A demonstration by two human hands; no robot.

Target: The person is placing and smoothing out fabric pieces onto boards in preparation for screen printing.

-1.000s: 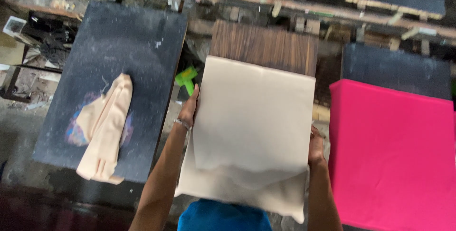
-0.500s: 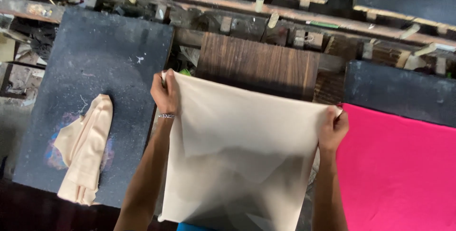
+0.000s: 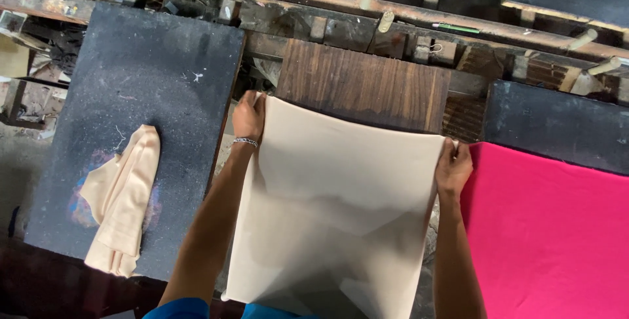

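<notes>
Holding one cream cloth (image 3: 341, 207), two hands: left hand (image 3: 249, 117), right hand (image 3: 453, 167)

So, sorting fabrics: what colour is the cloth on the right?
Bright pink cloth, plain, clearest in the head view.

Cloth, wood and gritty boards

I saw smooth matt cream cloth (image 3: 341, 207), a grained dark wooden board (image 3: 367, 86), a rough speckled black board (image 3: 144, 89), and matt pink fabric (image 3: 550, 234).

Plain cream cloth (image 3: 341, 207), smooth, stretched wide by its two top corners. Top edge overlapping the near edge of the brown wooden board (image 3: 363, 86), rest hanging down with soft folds.
</notes>
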